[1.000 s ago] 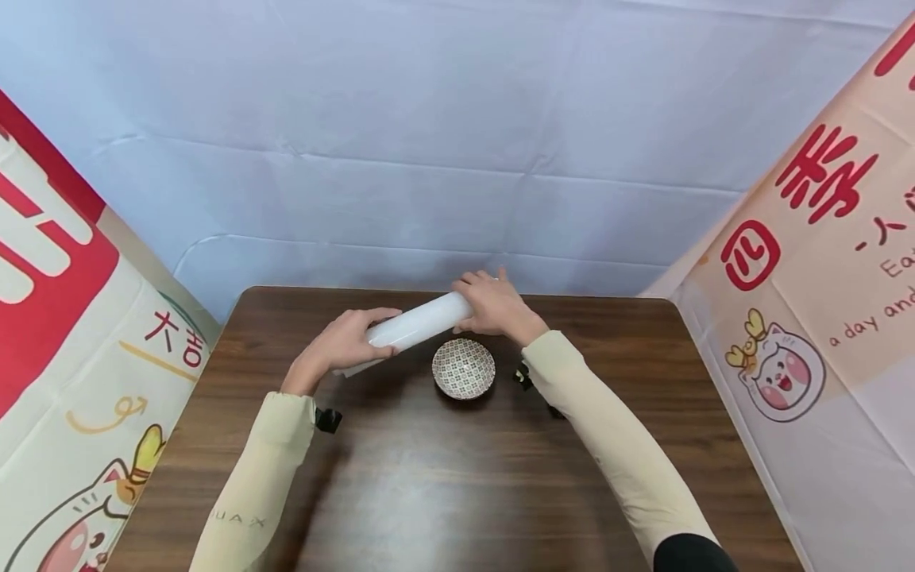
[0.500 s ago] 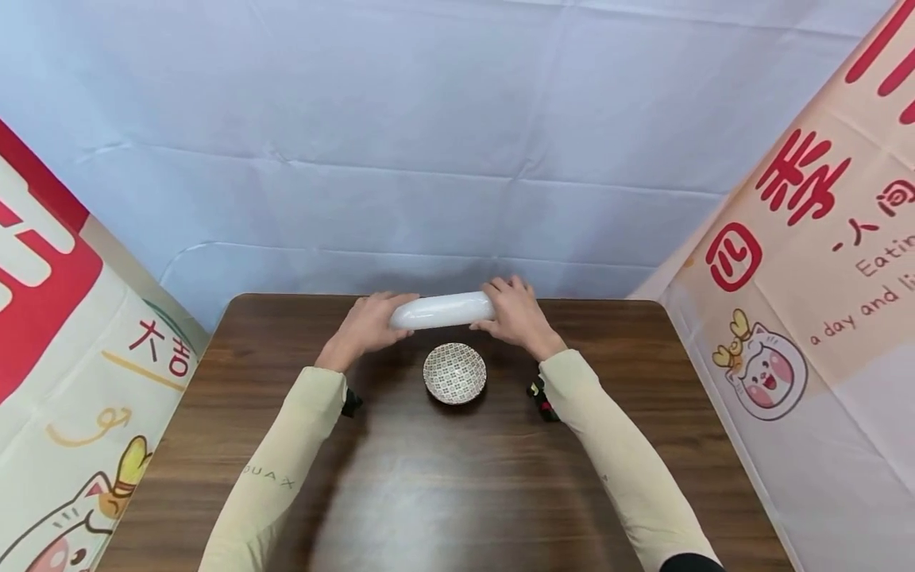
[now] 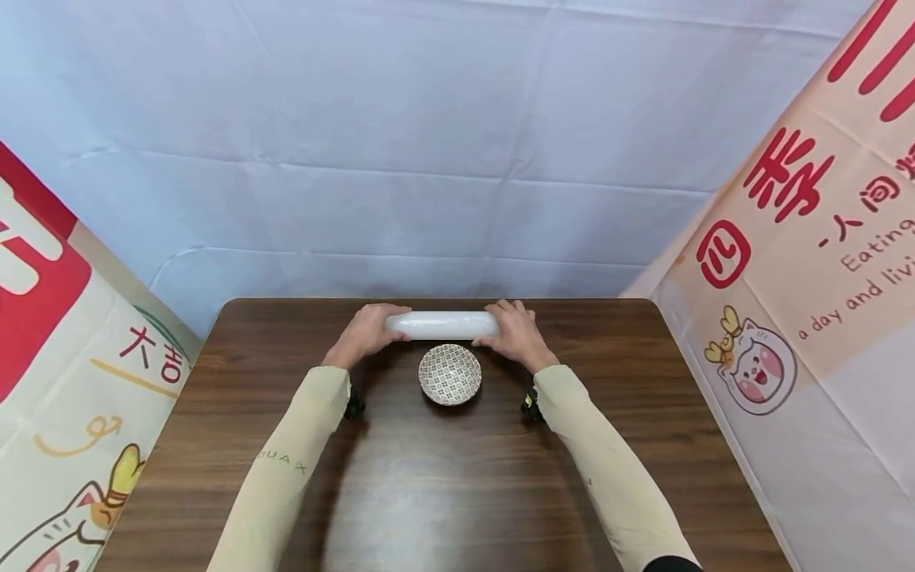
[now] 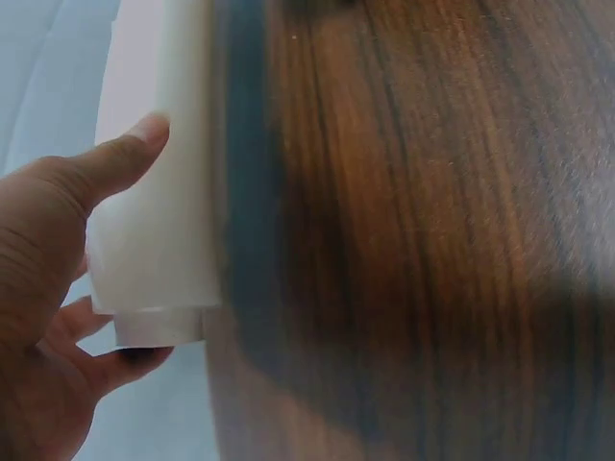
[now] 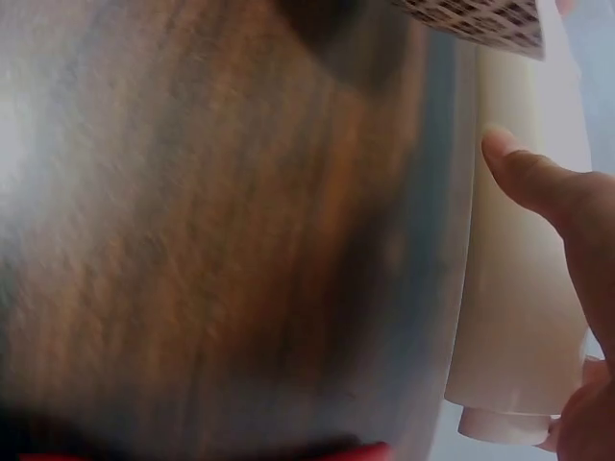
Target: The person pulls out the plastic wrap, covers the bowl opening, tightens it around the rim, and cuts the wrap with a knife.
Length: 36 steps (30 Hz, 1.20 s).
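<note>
A white roll of plastic wrap lies level along the far side of the table. My left hand holds its left end and my right hand its right end. In the left wrist view, the thumb lies along the roll's side while fingers curl at the protruding core. The right wrist view has that thumb on the roll too, with the other core end by the fingers. A small patterned bowl stands just in front of the roll, between both arms.
The dark wooden table ends close behind the roll. Behind it hangs a pale backdrop cloth. Printed cloths flank the table, one on the left and one on the right.
The roll has swung from a slant, right end farther back, to level across the table's far side. My left hand has moved right and away with it; both hands keep hold.
</note>
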Each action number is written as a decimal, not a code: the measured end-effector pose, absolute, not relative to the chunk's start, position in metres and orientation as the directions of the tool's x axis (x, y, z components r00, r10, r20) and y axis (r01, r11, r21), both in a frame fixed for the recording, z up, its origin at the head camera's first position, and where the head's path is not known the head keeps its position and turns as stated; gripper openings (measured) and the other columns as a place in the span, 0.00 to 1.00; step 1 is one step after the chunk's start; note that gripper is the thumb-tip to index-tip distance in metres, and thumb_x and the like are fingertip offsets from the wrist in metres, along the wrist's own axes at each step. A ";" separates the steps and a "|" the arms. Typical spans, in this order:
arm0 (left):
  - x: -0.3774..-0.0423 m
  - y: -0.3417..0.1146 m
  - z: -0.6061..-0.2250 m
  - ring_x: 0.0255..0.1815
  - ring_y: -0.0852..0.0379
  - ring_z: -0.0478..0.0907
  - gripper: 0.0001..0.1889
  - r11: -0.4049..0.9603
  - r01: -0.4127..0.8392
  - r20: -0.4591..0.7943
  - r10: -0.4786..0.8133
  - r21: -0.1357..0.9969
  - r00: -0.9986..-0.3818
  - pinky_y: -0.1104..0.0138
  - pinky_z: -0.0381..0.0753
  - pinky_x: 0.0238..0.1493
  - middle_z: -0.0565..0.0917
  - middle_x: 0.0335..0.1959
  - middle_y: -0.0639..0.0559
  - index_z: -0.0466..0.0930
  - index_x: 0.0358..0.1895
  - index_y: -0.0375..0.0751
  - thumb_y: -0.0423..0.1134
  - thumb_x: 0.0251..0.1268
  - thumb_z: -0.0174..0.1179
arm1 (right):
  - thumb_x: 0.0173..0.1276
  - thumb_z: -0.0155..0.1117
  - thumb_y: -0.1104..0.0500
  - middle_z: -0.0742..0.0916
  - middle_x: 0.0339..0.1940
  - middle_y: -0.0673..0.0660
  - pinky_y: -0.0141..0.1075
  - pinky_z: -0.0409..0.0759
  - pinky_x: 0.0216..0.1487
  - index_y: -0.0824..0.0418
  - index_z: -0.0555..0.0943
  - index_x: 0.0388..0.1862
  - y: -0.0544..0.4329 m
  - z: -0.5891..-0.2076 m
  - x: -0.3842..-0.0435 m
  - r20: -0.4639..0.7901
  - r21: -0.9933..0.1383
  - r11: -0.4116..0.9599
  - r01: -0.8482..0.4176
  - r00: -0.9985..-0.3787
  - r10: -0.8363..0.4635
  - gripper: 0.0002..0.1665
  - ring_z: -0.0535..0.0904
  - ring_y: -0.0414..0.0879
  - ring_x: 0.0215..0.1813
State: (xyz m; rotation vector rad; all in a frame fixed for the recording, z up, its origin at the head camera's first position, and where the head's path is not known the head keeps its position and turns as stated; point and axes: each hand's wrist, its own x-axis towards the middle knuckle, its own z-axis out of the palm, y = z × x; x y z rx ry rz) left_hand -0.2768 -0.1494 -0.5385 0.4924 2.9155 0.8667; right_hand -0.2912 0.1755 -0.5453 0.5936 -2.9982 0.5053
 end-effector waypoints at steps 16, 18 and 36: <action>-0.284 -0.154 -0.548 0.75 0.39 0.75 0.29 0.787 0.247 -0.038 0.324 0.565 -0.945 0.46 0.77 0.74 0.80 0.72 0.40 0.79 0.72 0.47 0.45 0.69 0.71 | 0.59 0.80 0.35 0.81 0.72 0.61 0.59 0.73 0.63 0.58 0.72 0.76 0.172 -0.558 -0.292 0.039 -0.353 0.875 -0.332 -0.939 -0.340 0.53 0.75 0.62 0.66; -0.284 -0.157 -0.548 0.78 0.38 0.71 0.28 0.783 0.241 -0.055 0.331 0.574 -0.942 0.45 0.74 0.77 0.78 0.74 0.40 0.78 0.73 0.47 0.46 0.72 0.69 | 0.61 0.79 0.35 0.82 0.71 0.62 0.60 0.74 0.63 0.58 0.73 0.76 0.173 -0.558 -0.292 0.037 -0.370 0.865 -0.340 -0.935 -0.352 0.51 0.76 0.62 0.66; -0.284 -0.159 -0.557 0.76 0.42 0.74 0.17 0.673 0.142 -0.022 0.230 0.726 -0.973 0.46 0.73 0.78 0.85 0.66 0.45 0.87 0.64 0.48 0.46 0.81 0.58 | 0.77 0.68 0.47 0.88 0.65 0.58 0.54 0.83 0.66 0.52 0.89 0.59 0.189 -0.550 -0.294 -0.055 -0.777 0.614 -0.142 -0.955 -0.290 0.18 0.82 0.60 0.64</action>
